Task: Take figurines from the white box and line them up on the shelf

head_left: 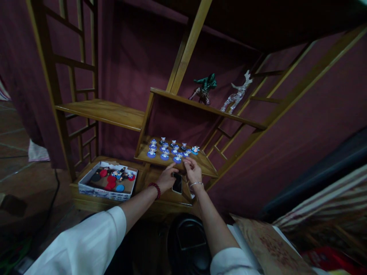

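My left hand [167,178] reaches to the front edge of a small wooden shelf [145,156], its fingers apart with nothing visible in them. Just right of it, my right hand [194,172] has its fingers stretched toward the same edge, also holding nothing I can see. The fingertips of both hands are near a front-row figurine [178,157] with a blue-purple base; whether they touch it is unclear. Several similar small figurines [164,154] stand upright in rows, with darker ones [173,143] behind. A phone [177,183] with a dark screen lies below, between my hands.
At left, an open cardboard box [107,195] holds red, black and blue discs and small figures. A green-topped statuette [207,84] and a clear, glassy one [237,93] stand on the board above. A wooden post [189,47] and a side shelf [106,112] frame the space.
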### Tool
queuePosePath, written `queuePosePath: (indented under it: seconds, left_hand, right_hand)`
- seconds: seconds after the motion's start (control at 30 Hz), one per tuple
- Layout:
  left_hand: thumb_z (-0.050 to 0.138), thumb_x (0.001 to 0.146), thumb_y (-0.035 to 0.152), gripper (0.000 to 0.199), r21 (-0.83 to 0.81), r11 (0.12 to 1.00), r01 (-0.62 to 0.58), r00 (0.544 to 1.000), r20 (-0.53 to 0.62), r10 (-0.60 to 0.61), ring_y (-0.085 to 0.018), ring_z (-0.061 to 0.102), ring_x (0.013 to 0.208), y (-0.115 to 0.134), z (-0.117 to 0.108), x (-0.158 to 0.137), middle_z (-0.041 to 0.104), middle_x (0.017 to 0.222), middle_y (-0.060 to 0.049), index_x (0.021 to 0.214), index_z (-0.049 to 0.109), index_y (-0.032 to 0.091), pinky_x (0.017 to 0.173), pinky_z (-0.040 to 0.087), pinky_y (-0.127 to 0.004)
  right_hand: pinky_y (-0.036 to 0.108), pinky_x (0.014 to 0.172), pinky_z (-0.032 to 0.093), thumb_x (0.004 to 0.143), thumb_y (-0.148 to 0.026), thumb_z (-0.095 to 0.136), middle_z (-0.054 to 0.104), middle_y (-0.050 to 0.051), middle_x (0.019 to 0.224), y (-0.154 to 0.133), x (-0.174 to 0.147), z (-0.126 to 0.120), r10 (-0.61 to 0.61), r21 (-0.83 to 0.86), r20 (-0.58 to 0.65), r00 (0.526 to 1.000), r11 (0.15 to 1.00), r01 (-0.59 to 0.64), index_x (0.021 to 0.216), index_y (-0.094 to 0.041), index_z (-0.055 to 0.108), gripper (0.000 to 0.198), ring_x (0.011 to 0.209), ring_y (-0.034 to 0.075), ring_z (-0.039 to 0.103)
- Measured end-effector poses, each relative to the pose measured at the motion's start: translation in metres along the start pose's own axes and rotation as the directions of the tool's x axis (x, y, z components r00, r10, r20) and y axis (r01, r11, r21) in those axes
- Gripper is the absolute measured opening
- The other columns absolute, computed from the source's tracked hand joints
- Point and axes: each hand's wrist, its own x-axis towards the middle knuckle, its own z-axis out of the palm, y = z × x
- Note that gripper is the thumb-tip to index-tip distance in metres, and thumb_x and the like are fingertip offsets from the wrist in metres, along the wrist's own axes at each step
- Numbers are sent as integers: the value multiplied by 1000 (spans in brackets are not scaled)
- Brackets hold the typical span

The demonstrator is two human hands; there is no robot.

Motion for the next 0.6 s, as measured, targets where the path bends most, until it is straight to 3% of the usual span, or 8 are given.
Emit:
queuePosePath:
  seconds: [0.17,0.4,0.5,0.6]
  left_hand:
    - [54,63,3,30,-8,1000,6,1000,-1,-6,-19,53,100,0,-2,-5,38,134,-7,86,66,17,84,45,-30]
    - [43,63,-2,38,15,998,-60,998,7,60,-18,47,109,0,-7,-11,43,129,-5,85,68,17,84,43,-26]
    - [41,66,2,35,23,998,-54,998,30,53,-15,55,93,0,-13,-16,58,111,-4,83,69,16,79,44,-25]
    - [41,68,8,31,47,998,44,999,19,-45,-14,58,78,-5,-22,-22,66,81,-4,82,69,14,73,45,-25]
  right_hand:
    - [30,69,49,75,-41,45,67,7,84,-8,-19,7,30,78,-35,999,997,-27,93,-16,58,33,77,18,62]
    - [29,66,49,73,-39,47,66,4,75,-24,-48,29,28,103,44,999,994,-32,82,-19,60,26,69,17,61]
    - [28,67,48,74,-37,46,66,4,78,-30,-57,37,4,104,55,998,995,-9,79,-19,61,23,72,17,60]
    - [27,68,48,75,-36,46,65,4,78,-35,-65,46,1,72,83,997,997,-7,79,-18,61,24,72,16,60]
